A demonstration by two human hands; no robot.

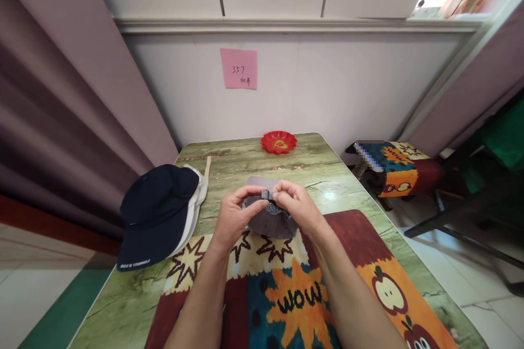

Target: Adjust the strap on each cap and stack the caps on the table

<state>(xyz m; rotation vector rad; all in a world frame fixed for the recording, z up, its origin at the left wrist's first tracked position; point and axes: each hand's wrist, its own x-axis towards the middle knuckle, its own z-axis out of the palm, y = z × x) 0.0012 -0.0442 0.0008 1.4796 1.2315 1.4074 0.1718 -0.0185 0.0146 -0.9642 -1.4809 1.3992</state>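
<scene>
A grey cap (272,224) rests near the middle of the table, its back strap turned toward me and its brim pointing away. My left hand (241,210) pinches the strap's buckle side between thumb and fingers. On the other side, my right hand (295,203) has its fingertips closed on the strap close to the buckle (266,194). Part of the cap is hidden behind both hands. At the left edge of the table lies a navy cap (159,207), stacked over a white cap (201,192).
A red scalloped plate (279,142) stands at the back of the green wood-patterned table (229,155). Under my forearms lies a colourful mat (347,234). A pink note (239,69) is stuck to the wall. To the right are a covered stool (399,182) and dark chair legs (446,223).
</scene>
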